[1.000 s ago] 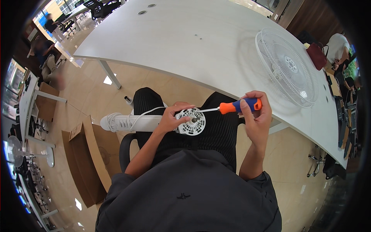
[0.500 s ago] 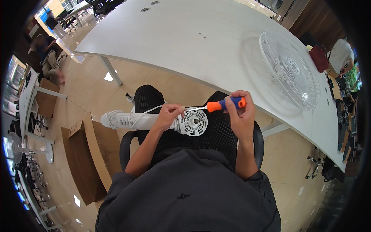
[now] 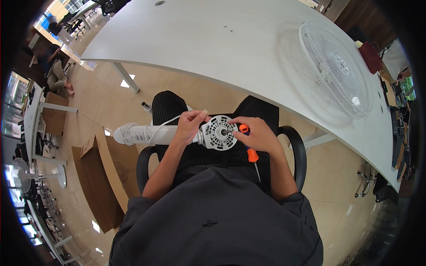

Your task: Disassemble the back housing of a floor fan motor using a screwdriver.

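Over the lap, short of the desk's near edge: a white fan motor housing (image 3: 218,132) is lying across the person's thighs, its pole (image 3: 146,134) pointing to the person's left.
Left hand (image 3: 190,126): is gripping the housing's neck.
Right hand (image 3: 256,135): is clasping an orange-handled screwdriver (image 3: 249,148), fingertips touching the housing's hub, blade pointing down.
Desk (image 3: 199,40): is carrying a white fan grille (image 3: 337,71) near its right edge.
Seat: a black chair (image 3: 295,153).

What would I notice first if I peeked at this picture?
Probably the white fan motor in the person's lap, with the left hand gripping it and the right hand at its hub, holding an orange screwdriver. Next, the big white fan grille lying on the table, far right.
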{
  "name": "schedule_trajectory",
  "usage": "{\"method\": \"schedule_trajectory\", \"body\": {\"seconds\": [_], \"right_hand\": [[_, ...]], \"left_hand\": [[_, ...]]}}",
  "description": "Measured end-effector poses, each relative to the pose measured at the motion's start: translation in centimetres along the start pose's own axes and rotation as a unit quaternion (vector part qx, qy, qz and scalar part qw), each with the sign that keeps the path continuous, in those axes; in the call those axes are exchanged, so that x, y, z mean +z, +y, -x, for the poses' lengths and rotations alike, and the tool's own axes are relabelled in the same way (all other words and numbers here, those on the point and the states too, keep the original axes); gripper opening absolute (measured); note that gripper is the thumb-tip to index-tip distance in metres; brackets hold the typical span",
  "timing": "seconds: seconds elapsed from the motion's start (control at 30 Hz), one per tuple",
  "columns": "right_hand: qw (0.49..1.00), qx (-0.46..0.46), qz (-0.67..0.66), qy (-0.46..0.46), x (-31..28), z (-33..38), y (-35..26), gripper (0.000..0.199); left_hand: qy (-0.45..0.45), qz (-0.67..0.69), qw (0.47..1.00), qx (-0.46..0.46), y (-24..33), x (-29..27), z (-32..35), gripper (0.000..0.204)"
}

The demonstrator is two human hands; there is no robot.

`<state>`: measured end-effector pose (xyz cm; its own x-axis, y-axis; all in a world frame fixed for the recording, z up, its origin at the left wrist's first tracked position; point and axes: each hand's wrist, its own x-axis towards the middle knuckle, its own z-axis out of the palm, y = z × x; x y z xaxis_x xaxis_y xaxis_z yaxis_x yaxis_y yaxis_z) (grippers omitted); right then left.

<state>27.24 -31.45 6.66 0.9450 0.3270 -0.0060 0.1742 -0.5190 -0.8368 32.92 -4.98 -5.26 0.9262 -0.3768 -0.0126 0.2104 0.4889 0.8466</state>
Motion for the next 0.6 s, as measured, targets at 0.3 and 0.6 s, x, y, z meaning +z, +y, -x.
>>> {"method": "schedule_trajectory", "body": {"seconds": [0.3,0.6], "right_hand": [[0.998,-0.005,0.045,-0.047,1.2,-0.4,0.4,0.027],[0.997,0.006,0.048,-0.066,1.1,-0.9,0.3,0.025]], "left_hand": [[0.046,-0.239,0.969,-0.031,7.2,4.8,-2.2,0.018],[-0.008,-0.599,0.754,0.270,11.2,8.6,-20.2,0.021]]}}
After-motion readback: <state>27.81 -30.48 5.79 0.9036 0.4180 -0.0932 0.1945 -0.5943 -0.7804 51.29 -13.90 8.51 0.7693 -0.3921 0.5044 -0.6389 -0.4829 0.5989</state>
